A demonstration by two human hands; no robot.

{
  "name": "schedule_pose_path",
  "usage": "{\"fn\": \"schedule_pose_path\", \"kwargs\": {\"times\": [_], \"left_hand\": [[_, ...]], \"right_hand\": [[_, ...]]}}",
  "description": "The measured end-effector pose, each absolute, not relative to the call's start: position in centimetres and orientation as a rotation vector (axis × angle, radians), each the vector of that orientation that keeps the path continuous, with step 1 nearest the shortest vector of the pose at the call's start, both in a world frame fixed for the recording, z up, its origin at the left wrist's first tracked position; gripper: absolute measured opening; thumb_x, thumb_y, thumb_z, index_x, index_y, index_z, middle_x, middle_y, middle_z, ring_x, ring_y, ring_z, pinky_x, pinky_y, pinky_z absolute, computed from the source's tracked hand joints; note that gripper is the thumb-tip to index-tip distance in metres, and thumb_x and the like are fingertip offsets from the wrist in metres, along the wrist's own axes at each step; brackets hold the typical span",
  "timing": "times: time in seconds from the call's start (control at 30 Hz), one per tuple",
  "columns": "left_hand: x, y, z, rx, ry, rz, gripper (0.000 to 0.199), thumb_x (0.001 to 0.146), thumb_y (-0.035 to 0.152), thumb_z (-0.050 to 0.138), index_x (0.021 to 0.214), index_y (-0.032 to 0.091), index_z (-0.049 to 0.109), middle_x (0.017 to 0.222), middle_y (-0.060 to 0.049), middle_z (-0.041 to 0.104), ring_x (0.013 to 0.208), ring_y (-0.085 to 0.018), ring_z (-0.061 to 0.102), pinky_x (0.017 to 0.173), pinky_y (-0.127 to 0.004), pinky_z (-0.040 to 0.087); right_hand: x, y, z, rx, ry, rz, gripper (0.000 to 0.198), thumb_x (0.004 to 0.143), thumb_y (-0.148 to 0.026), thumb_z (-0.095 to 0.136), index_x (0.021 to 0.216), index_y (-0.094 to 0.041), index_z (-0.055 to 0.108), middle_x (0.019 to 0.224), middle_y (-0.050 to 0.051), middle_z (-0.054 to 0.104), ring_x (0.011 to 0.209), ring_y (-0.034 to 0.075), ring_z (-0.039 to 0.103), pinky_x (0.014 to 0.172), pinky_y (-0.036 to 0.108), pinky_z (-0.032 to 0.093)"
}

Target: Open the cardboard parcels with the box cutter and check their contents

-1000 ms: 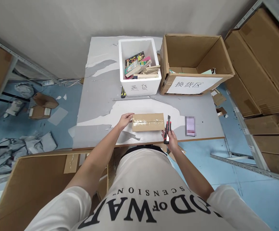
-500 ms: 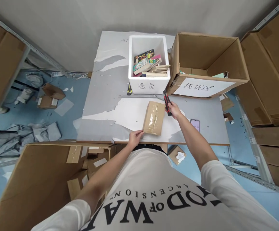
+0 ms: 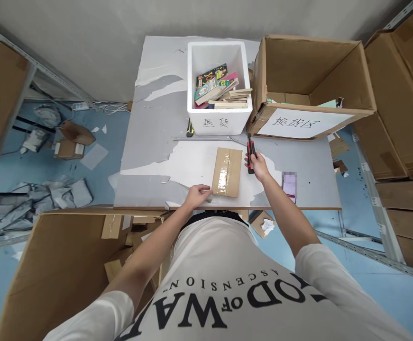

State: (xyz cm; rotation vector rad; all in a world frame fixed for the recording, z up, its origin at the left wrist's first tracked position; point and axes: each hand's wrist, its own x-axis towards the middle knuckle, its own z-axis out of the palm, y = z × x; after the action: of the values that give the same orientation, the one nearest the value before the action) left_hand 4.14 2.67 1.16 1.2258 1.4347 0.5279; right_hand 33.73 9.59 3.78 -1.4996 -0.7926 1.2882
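A small flat cardboard box, with shiny clear tape down its face, lies on the worktable in front of me. Beside its lower left corner is my left hand, fingers stretched toward the box and slightly apart, holding nothing; whether the fingertips touch the cardboard I cannot tell. My right hand is closed around a red and black box cutter, just right of the box. The cutter points away from me, toward the bins at the back. Whether its blade is out is too small to see.
Behind the box stand a white foam bin with several books and a large open carton. A yellow and black cutter lies by the foam bin. A phone lies at right. A big carton of boxes stands below left.
My left hand has loosened from the box's corner, its fingers now further apart. My right hand has turned the box cutter more upright and moved slightly away from the box. The box now sits straighter.
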Motion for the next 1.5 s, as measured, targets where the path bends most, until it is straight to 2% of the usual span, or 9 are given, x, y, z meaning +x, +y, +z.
{"fn": "schedule_pose_path", "kwargs": {"times": [0.17,0.27,0.37,0.5,0.67,1.0,1.33,1.4,1.5], "left_hand": [[4.4,10.0,2.0,1.400,1.471,0.510,0.045,0.078,0.050,0.063,0.106,0.014,0.072,0.111,-0.014,0.072,0.102,-0.027,0.067,0.095,-0.040,0.050],[6.2,15.4,2.1,1.464,1.360,0.610,0.056,0.083,0.044,0.060,0.132,0.017,0.056,0.141,-0.013,0.053,0.118,-0.026,0.059,0.105,-0.040,0.042],[8.5,19.2,1.6,1.485,1.234,0.594,0.059,0.084,0.039,0.060,0.139,0.022,0.049,0.151,-0.010,0.042,0.133,-0.027,0.047,0.110,-0.042,0.035],[10.5,20.6,0.8,1.451,1.127,0.531,0.045,0.081,0.035,0.062,0.122,0.018,0.062,0.135,-0.013,0.057,0.126,-0.028,0.051,0.107,-0.042,0.037],[10.4,20.0,0.8,1.330,1.112,0.578,0.034,0.079,0.035,0.063,0.105,0.015,0.068,0.108,-0.012,0.069,0.099,-0.021,0.062,0.093,-0.039,0.047],[3.9,11.3,3.2,1.290,1.492,0.793,0.040,0.067,0.048,0.073,0.091,0.016,0.070,0.089,-0.009,0.073,0.087,-0.022,0.068,0.082,-0.034,0.053],[3.3,4.8,3.4,1.236,1.736,0.636,0.041,0.071,0.050,0.068,0.096,0.016,0.068,0.095,-0.011,0.074,0.094,-0.026,0.069,0.088,-0.038,0.052],[3.2,5.4,3.9,1.456,1.782,0.579,0.052,0.073,0.042,0.065,0.118,0.015,0.061,0.119,-0.015,0.066,0.115,-0.030,0.061,0.098,-0.042,0.048],[3.6,7.1,4.6,1.940,1.635,0.411,0.085,0.069,0.029,0.064,0.147,0.015,0.033,0.157,-0.017,0.026,0.146,-0.037,0.021,0.114,-0.052,0.028]], "right_hand": [[33.0,0.9,3.6,-1.554,-0.610,1.178,0.040,0.086,-0.054,0.055,0.115,-0.028,0.053,0.119,0.006,0.066,0.080,0.014,0.067,0.067,0.029,0.057],[30.6,-4.5,2.9,-1.487,-0.408,1.262,0.042,0.081,-0.057,0.060,0.109,-0.027,0.053,0.124,0.006,0.064,0.072,0.013,0.066,0.057,0.027,0.056],[27.8,-7.6,2.4,-1.374,-0.190,1.366,0.043,0.077,-0.055,0.066,0.107,-0.029,0.051,0.129,0.004,0.061,0.080,0.017,0.070,0.058,0.030,0.058],[25.2,-8.0,2.1,-1.261,-0.018,1.394,0.039,0.078,-0.051,0.068,0.108,-0.032,0.051,0.131,0.001,0.060,0.099,0.022,0.070,0.073,0.039,0.060],[25.4,-7.2,1.5,-1.236,0.011,1.356,0.042,0.077,-0.049,0.070,0.110,-0.031,0.052,0.120,0.002,0.066,0.096,0.020,0.071,0.089,0.043,0.055],[34.5,1.4,3.2,-1.402,-0.398,1.267,0.033,0.081,-0.053,0.063,0.100,-0.028,0.051,0.103,0.002,0.069,0.090,0.016,0.070,0.086,0.038,0.058],[33.9,6.5,2.2,-1.387,-0.655,1.350,0.039,0.077,-0.055,0.065,0.095,-0.025,0.049,0.080,-0.001,0.066,0.070,0.014,0.065,0.066,0.031,0.056],[33.7,6.2,1.9,-1.401,-0.636,1.341,0.041,0.078,-0.057,0.064,0.098,-0.025,0.048,0.086,0.001,0.068,0.075,0.015,0.067,0.067,0.032,0.057],[34.3,4.7,1.9,-1.448,-0.655,1.292,0.045,0.077,-0.057,0.064,0.104,-0.025,0.050,0.099,0.004,0.069,0.080,0.016,0.068,0.070,0.033,0.057]]}}
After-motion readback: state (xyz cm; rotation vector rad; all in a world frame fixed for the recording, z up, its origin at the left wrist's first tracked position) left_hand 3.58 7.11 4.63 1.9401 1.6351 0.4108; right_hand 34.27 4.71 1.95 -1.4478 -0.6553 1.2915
